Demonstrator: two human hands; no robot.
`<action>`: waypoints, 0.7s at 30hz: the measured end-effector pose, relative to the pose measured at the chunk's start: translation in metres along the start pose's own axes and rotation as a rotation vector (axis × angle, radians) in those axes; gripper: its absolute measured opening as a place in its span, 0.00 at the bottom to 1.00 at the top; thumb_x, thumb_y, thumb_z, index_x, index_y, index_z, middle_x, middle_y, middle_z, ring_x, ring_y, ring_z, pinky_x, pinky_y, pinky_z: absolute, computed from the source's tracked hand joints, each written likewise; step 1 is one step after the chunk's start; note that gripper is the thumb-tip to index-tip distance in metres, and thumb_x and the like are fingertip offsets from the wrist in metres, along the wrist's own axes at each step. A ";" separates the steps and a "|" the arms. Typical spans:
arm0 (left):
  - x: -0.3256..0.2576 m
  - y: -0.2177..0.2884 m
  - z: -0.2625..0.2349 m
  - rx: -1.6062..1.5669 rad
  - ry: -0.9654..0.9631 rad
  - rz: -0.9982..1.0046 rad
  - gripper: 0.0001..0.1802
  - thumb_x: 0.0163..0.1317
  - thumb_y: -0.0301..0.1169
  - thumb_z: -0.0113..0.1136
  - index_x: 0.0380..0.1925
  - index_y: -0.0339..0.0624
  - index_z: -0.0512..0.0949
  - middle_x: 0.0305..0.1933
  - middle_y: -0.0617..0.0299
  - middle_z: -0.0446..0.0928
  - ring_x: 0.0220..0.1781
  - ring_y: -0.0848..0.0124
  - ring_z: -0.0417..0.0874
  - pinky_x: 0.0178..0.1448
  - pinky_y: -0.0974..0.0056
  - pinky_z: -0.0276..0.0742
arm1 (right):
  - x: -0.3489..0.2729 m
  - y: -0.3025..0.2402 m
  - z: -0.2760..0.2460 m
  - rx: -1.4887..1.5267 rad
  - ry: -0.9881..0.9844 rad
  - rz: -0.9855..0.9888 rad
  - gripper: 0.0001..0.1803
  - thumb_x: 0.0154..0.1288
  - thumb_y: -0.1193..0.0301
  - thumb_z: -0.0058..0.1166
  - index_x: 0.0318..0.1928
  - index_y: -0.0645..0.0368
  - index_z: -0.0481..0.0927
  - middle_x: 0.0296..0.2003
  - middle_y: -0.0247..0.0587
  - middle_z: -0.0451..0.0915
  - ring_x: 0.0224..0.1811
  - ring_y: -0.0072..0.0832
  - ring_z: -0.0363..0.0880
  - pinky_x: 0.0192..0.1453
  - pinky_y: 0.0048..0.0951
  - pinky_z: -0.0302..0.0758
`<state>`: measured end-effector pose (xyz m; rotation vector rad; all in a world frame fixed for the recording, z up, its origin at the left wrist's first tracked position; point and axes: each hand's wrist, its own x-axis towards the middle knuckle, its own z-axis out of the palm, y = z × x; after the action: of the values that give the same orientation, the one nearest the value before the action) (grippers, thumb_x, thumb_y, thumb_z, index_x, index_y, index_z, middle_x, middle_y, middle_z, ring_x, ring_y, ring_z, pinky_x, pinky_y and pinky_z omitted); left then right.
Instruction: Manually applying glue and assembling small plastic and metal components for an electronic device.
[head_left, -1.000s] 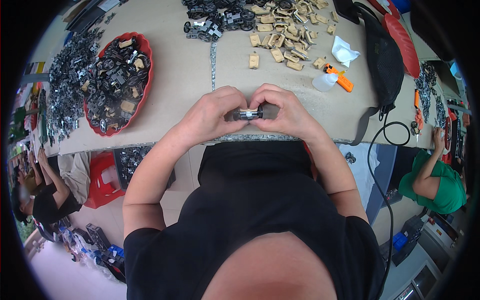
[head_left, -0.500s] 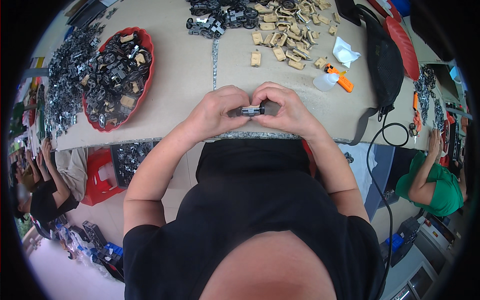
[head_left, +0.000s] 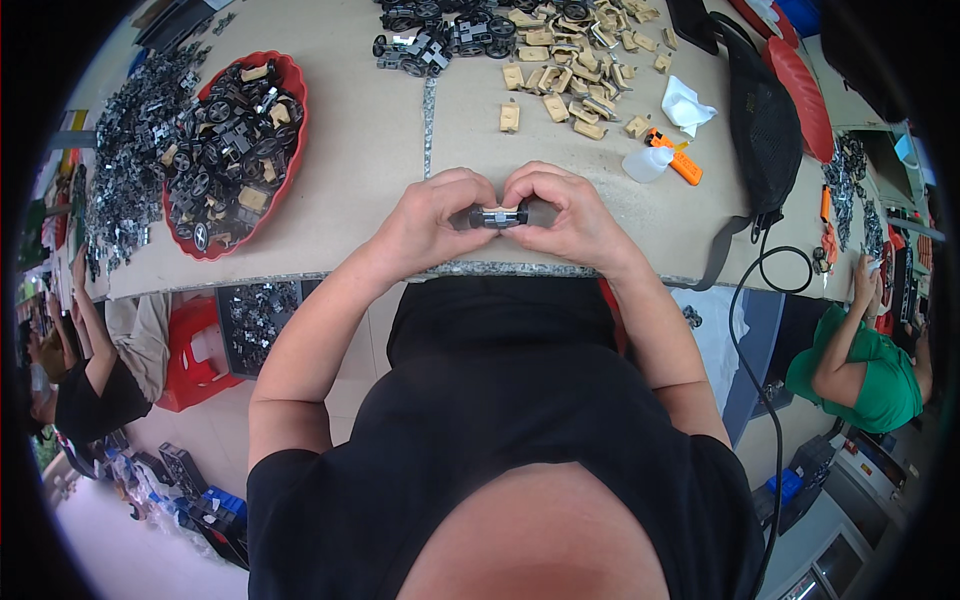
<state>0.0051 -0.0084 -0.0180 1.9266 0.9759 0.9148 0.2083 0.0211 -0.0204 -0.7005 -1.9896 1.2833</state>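
Note:
My left hand (head_left: 432, 222) and my right hand (head_left: 566, 218) meet over the near edge of the table (head_left: 370, 140). Between their fingertips they pinch one small dark grey and black part (head_left: 499, 216) with a pale piece in its middle. Each hand grips one end of it. A red oval tray (head_left: 291, 158) full of black and grey wheel parts sits to the left of my left hand. Tan plastic pieces (head_left: 567, 95) lie scattered beyond my hands, with black assembled wheel parts (head_left: 435, 40) behind them.
A heap of loose dark parts (head_left: 125, 170) lies left of the tray. A small white bottle (head_left: 648, 164), an orange tool (head_left: 672, 158), a white wrapper (head_left: 688, 104) and a black bag (head_left: 764, 130) lie right. A person in green (head_left: 850, 360) sits right, another person (head_left: 85, 370) left.
My hands stay together on the small part and have shifted slightly away from me over the table edge. Nothing was taken up or let go.

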 end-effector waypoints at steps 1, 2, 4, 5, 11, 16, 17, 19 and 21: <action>-0.001 0.000 0.000 -0.003 0.008 0.002 0.15 0.42 0.19 0.67 0.32 0.36 0.75 0.35 0.58 0.76 0.37 0.68 0.78 0.39 0.68 0.74 | 0.000 -0.001 0.000 0.004 -0.004 0.009 0.12 0.43 0.78 0.60 0.32 0.63 0.75 0.32 0.37 0.75 0.34 0.26 0.74 0.40 0.25 0.72; -0.001 0.000 0.000 -0.005 0.005 -0.001 0.15 0.42 0.19 0.67 0.32 0.36 0.75 0.35 0.58 0.76 0.37 0.69 0.78 0.39 0.68 0.74 | 0.000 -0.002 0.000 0.008 -0.008 0.017 0.12 0.43 0.78 0.60 0.32 0.63 0.75 0.32 0.37 0.75 0.34 0.27 0.74 0.40 0.25 0.71; 0.000 0.000 0.000 -0.005 0.003 -0.004 0.15 0.42 0.19 0.67 0.32 0.36 0.75 0.35 0.58 0.76 0.37 0.69 0.78 0.38 0.68 0.74 | 0.000 -0.001 -0.001 0.001 -0.019 0.013 0.14 0.43 0.78 0.61 0.34 0.62 0.75 0.33 0.37 0.75 0.36 0.27 0.74 0.42 0.25 0.72; 0.000 0.000 0.001 0.013 0.049 0.020 0.14 0.42 0.19 0.67 0.31 0.37 0.75 0.35 0.59 0.76 0.36 0.68 0.78 0.37 0.68 0.74 | 0.001 0.001 -0.002 -0.008 -0.026 0.001 0.15 0.44 0.78 0.61 0.36 0.62 0.75 0.34 0.37 0.75 0.36 0.26 0.74 0.43 0.26 0.72; 0.002 0.002 0.005 0.551 0.259 0.323 0.14 0.38 0.20 0.62 0.29 0.40 0.75 0.35 0.61 0.74 0.35 0.67 0.76 0.34 0.66 0.74 | 0.004 -0.008 0.001 0.447 0.154 0.259 0.21 0.54 0.75 0.58 0.50 0.63 0.71 0.39 0.36 0.75 0.44 0.22 0.74 0.51 0.26 0.73; 0.004 0.009 0.014 0.839 0.260 0.552 0.12 0.39 0.24 0.60 0.28 0.39 0.75 0.36 0.60 0.74 0.35 0.67 0.76 0.35 0.65 0.74 | 0.006 -0.005 -0.003 0.575 0.112 0.507 0.18 0.58 0.78 0.53 0.50 0.66 0.70 0.42 0.39 0.75 0.42 0.18 0.76 0.48 0.21 0.74; 0.004 0.009 0.016 0.853 0.257 0.552 0.12 0.40 0.24 0.59 0.29 0.39 0.75 0.37 0.61 0.73 0.35 0.67 0.76 0.35 0.66 0.74 | 0.005 -0.003 -0.001 0.545 0.118 0.487 0.17 0.58 0.80 0.51 0.50 0.66 0.71 0.42 0.38 0.75 0.41 0.18 0.75 0.47 0.20 0.74; 0.005 0.010 0.018 0.882 0.248 0.548 0.12 0.41 0.23 0.58 0.31 0.41 0.74 0.40 0.61 0.71 0.36 0.68 0.75 0.36 0.68 0.75 | 0.005 -0.003 0.000 0.510 0.122 0.458 0.17 0.58 0.81 0.50 0.50 0.65 0.71 0.42 0.37 0.76 0.41 0.16 0.75 0.47 0.19 0.73; 0.004 0.010 0.014 0.825 0.168 0.522 0.15 0.41 0.24 0.60 0.33 0.40 0.74 0.41 0.60 0.70 0.36 0.66 0.75 0.37 0.67 0.75 | 0.005 -0.003 -0.001 0.500 0.120 0.440 0.17 0.58 0.82 0.51 0.49 0.65 0.71 0.42 0.36 0.76 0.41 0.16 0.75 0.47 0.18 0.73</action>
<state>0.0215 -0.0134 -0.0140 2.9361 1.0637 1.0685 0.2056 0.0237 -0.0161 -0.9610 -1.3692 1.8562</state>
